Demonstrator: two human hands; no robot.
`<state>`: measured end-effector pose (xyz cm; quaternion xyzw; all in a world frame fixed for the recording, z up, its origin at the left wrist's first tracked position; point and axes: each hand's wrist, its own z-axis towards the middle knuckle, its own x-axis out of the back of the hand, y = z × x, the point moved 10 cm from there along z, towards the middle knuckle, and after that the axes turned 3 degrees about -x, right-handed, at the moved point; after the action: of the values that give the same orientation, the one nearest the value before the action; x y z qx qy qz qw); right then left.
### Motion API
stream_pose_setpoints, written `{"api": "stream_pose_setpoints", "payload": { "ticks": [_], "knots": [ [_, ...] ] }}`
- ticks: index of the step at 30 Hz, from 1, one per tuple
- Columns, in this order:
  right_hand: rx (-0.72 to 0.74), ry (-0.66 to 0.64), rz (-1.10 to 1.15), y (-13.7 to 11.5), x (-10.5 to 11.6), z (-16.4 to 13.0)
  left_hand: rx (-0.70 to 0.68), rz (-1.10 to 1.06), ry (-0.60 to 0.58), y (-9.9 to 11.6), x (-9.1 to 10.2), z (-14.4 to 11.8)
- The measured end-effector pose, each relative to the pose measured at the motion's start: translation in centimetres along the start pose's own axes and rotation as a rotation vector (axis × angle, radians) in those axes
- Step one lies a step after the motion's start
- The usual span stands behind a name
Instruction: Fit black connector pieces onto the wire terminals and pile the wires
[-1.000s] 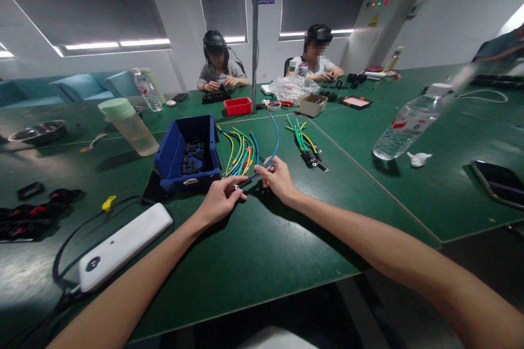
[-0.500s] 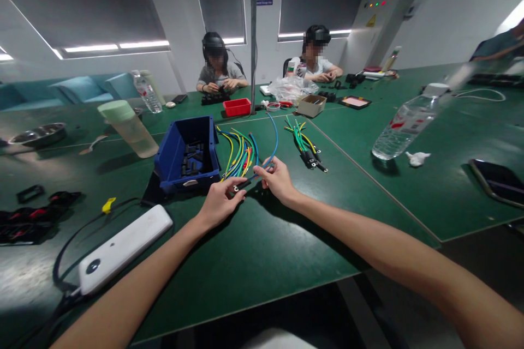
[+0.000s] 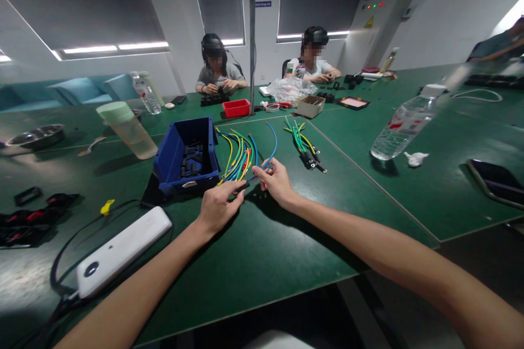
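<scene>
My left hand [image 3: 220, 204] is closed, with thumb and fingers pinching a short black sleeve [image 3: 242, 187] on the lower end of a blue wire [image 3: 274, 139]. Close by, my right hand [image 3: 277, 184] grips that same wire just above the sleeve, and its free end curves up and away. Behind my hands lies a bundle of loose yellow, green and blue wires [image 3: 235, 152]. To its left a blue bin [image 3: 164, 169] holds several black sleeves [image 3: 192, 161]. Farther right, a group of green and yellow wires [image 3: 301, 139] has black sleeves and ring terminals at the near ends.
A white power bank [image 3: 123, 253] with a black cable lies left of my forearm. A green-capped bottle [image 3: 129, 131] stands behind it. On the right are a water bottle [image 3: 405, 125], crumpled tissue [image 3: 415, 159] and a phone [image 3: 497, 181]. Two people sit across the table.
The ring terminal that showed at the sleeve's near end by my left fingers no longer shows. Both hands keep their grip and have barely moved; the view has shifted slightly.
</scene>
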<state>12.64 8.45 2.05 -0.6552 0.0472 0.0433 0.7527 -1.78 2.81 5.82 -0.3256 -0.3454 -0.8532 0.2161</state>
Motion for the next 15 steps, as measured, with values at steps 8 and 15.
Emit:
{"api": "stream_pose_setpoints", "payload": {
  "ticks": [8, 15],
  "knots": [
    [0.028, 0.009, -0.057, -0.7, 0.0, -0.2, -0.065, 0.18, 0.08, 1.1, 1.0, 0.1],
    [0.044, -0.014, -0.085, -1.1, -0.2, -0.4, -0.053, 0.16, 0.055, 0.8, 0.6, 0.1]
  ]
}}
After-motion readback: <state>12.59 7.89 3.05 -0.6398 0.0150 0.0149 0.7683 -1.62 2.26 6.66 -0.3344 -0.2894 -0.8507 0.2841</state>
